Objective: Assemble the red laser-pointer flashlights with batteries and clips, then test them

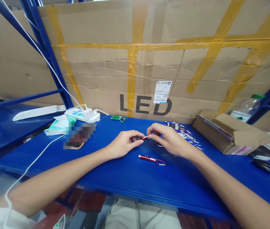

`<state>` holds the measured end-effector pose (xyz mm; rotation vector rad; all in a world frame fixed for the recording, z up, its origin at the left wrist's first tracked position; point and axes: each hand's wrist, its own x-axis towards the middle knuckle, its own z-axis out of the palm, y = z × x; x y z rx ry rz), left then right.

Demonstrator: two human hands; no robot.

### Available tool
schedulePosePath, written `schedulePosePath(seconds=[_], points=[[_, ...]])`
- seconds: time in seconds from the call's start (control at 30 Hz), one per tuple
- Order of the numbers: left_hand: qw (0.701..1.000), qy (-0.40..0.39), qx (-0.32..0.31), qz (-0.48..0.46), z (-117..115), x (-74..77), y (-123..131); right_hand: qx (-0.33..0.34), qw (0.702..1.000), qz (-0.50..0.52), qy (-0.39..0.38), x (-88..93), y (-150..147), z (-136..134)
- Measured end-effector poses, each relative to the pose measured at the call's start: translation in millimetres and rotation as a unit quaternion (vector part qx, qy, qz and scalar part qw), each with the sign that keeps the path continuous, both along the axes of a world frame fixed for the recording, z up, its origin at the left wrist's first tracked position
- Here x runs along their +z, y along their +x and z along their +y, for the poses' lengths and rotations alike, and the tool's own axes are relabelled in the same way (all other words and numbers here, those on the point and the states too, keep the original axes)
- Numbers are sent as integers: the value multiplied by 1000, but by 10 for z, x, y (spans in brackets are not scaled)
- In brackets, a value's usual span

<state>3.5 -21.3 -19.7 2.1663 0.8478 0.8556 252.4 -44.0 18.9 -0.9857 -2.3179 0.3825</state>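
Two hands on one thing?
— Yes: left hand (125, 143) and right hand (170, 140) each pinch an end of the small red torch (145, 137), just above the blue table (125, 178).
— Its long axis?
— Sideways, hand to hand. A second red torch (150, 159) lies on the table just nearer the person, also sideways.

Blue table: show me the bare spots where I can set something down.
Bare: the front strip of the table between the forearms, below the lying red flashlight; also the patch before the cardboard box, left of the mouse. Crowded: the flashlight pile by the right hand, and the power strip corner beyond the left hand; both pinch a small flashlight.
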Motion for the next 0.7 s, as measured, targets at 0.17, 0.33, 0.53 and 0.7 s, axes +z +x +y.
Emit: schedulePosePath(seconds=[0.17, 0.33, 0.53, 0.7], points=[[1000, -12, 6, -10, -4, -10, -1, -5, 1000, 15, 0, -48, -30, 12], [1000, 3, 9, -15, -19, 4, -5, -10, 996, 69, -51, -89, -70, 20], [995, 95, 8, 13, -25, 19, -30, -9, 984, 125, -126, -125, -104, 20], [983, 185, 2, 20, -21, 11, -57, -2, 960, 193, -202, -120, -156, 23]])
